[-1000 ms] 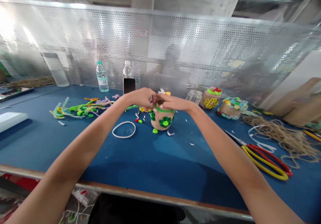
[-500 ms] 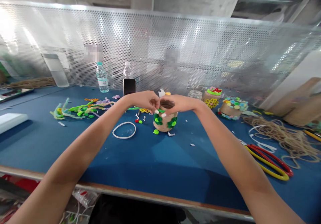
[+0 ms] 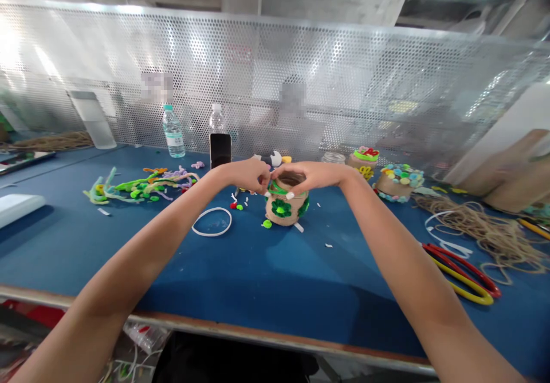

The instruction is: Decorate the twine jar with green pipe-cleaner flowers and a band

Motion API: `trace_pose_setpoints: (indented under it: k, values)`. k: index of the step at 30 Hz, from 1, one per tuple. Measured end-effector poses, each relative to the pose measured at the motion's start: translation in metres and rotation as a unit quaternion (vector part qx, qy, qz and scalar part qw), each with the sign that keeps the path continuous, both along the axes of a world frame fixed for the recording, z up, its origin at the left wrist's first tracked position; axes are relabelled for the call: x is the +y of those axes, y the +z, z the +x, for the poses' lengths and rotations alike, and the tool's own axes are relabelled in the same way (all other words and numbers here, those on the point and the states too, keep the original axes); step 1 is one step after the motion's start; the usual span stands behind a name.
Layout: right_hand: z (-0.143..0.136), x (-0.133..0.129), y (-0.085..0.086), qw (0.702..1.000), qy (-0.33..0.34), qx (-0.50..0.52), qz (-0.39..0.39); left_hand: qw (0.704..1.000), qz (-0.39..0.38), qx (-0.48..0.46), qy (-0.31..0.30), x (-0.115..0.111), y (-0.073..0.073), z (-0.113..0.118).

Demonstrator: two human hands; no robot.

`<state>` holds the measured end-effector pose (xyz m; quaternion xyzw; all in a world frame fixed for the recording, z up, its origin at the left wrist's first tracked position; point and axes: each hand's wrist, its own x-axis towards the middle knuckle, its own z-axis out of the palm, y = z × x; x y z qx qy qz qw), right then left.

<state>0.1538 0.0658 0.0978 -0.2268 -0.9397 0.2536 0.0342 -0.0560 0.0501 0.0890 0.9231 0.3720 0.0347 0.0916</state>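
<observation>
A twine-wrapped jar (image 3: pixel 283 217) with dark green flowers stands on the blue table, a bright green strip around its neck. My right hand (image 3: pixel 307 178) grips the jar's rim from the right, thumb at the front. At the left side of the neck, my left hand (image 3: pixel 253 176) has its fingers pinched together on the green strip. A light green pompom (image 3: pixel 267 224) lies by the jar's base, and a small white scrap (image 3: pixel 298 227) lies at its right.
A white ring (image 3: pixel 212 235) and a pile of coloured stems (image 3: pixel 141 186) lie left. Behind stand a phone (image 3: pixel 220 149) and bottles (image 3: pixel 173 134). Scissors (image 3: pixel 472 288), loose twine (image 3: pixel 490 228) and decorated jars (image 3: pixel 393 185) are at the right.
The jar has turned, so one green flower now faces front. My right hand has shifted slightly on the rim, and more of the green strip shows at the neck.
</observation>
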Motion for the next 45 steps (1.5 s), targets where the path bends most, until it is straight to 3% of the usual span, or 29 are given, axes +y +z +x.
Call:
trace_pose_setpoints:
  k: [7,15,18,20,22,28,36,45]
  values:
    - [-0.012,-0.013,0.007,0.992,-0.038,-0.054,0.105,0.998,0.052,-0.019,0.007,0.0,0.002,0.0]
    - [0.007,-0.011,0.013,0.998,-0.042,-0.023,0.035,0.996,0.062,-0.058,-0.018,-0.001,-0.003,0.005]
    - [0.022,-0.012,0.02,0.993,-0.117,0.018,0.024,0.995,0.067,-0.067,-0.019,0.001,-0.006,0.004]
    - [0.025,-0.015,0.023,0.982,-0.18,0.033,0.051,0.995,0.065,-0.071,-0.022,0.002,-0.007,0.004]
    - [0.02,-0.018,0.023,0.976,-0.201,0.01,0.086,0.995,0.064,-0.076,-0.027,0.003,-0.007,0.003]
    - [-0.015,-0.025,0.012,0.966,-0.151,-0.144,0.15,0.994,0.062,-0.079,-0.038,0.001,-0.004,0.003]
    - [-0.002,-0.023,0.018,0.979,-0.096,-0.133,0.121,0.989,-0.018,-0.104,-0.104,0.002,-0.002,0.002]
    - [0.012,-0.01,0.016,0.992,-0.022,-0.101,0.076,0.989,0.041,-0.121,-0.077,0.003,-0.008,0.004]
